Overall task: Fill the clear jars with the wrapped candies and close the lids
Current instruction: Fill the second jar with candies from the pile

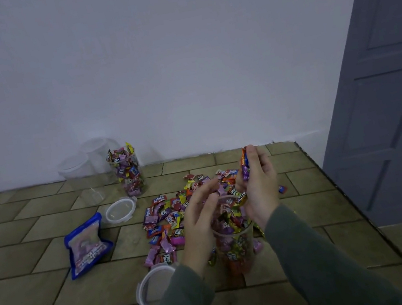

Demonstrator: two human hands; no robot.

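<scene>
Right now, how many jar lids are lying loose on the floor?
2: one lid beside the blue bag, another lid near the left sleeve, partly covered. More may be hidden.

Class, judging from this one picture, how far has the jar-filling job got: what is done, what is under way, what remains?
Done: the far jar by the wall looks full, though uncapped. Under way: the right hand holds candies above the near jar, nearly full; the left hand is open beside it. Left: two empty jars, the loose candies on the floor, and both lids lying off.
</scene>
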